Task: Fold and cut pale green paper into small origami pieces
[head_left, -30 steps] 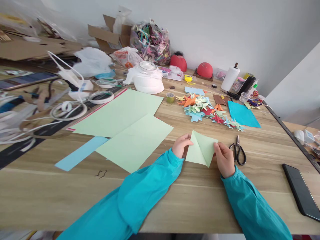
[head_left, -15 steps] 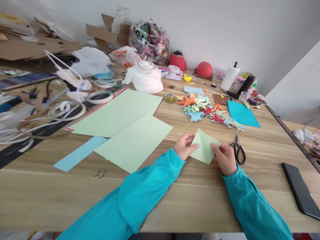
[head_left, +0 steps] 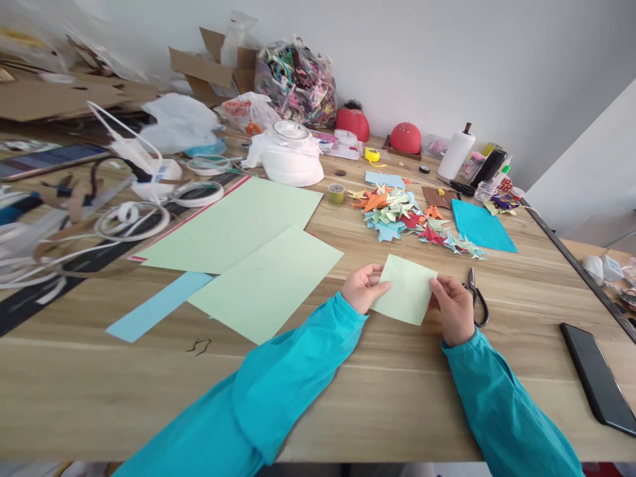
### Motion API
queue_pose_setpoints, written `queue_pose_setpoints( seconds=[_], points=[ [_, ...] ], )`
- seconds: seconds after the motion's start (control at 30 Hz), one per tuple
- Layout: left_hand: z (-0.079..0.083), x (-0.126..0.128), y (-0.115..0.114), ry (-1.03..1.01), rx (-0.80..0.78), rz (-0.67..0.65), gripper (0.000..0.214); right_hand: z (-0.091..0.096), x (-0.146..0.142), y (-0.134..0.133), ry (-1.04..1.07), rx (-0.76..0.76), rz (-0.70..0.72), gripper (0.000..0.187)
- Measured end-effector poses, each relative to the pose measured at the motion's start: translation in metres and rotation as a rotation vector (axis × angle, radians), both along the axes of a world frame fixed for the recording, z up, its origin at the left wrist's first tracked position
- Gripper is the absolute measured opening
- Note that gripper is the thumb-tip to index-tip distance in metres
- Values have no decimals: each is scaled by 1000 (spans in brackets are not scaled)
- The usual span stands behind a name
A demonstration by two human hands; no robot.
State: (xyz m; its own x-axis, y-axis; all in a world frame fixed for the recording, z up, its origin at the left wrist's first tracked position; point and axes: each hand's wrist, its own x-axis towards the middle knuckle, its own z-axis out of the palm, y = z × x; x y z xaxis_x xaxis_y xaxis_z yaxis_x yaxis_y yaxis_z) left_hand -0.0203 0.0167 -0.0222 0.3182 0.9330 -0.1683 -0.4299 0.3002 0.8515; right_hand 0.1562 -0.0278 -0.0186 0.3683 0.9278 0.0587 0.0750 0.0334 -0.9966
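A small pale green square of paper (head_left: 405, 290) is stretched between my hands, just over the wooden table. My left hand (head_left: 364, 287) pinches its left side, thumb on top. At the opposite edge, near the upper right corner, my right hand (head_left: 452, 309) grips it between thumb and fingers. Black-handled scissors (head_left: 479, 307) lie beside my right hand, partly hidden behind it. Beyond the paper is a pile of folded paper pieces (head_left: 392, 211) in orange, green, red and blue.
Large pale green sheets (head_left: 268, 281) and a blue paper strip (head_left: 159, 308) lie at the left. A black phone (head_left: 599, 377) rests at the right. Cables (head_left: 132, 222), a white bag-covered jar (head_left: 292, 156), a thread spool (head_left: 336, 193) and a bright blue sheet (head_left: 483, 225) are farther back.
The green paper has turned slightly and looks flatter; its middle crease shows less. My right hand has shifted a little to the right along its edge.
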Motion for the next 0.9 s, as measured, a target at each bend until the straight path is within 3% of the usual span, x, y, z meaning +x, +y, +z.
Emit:
queue_pose_setpoints(
  seconds=[0.1,0.23,0.4,0.53,0.7,0.83,0.9],
  points=[
    [-5,-1,6,4,4,133,56,1,-1,0,-66,69,-22,32],
    [-11,-2,11,-19,-21,242,56,-3,-4,-4,-310,162,69,31],
    [-8,-5,7,-19,-75,169,53,0,-6,-10,-673,355,262,55],
    [-2,-9,10,81,-57,53,50,0,-2,-9,-821,463,291,50],
    [-3,-23,22,460,408,243,34,-9,7,-3,-909,451,267,46],
    [-10,-31,24,810,932,80,46,-14,11,1,-980,421,279,44],
    [-16,-31,24,919,1141,-20,41,-15,13,1,-1004,409,284,47]
  ],
)
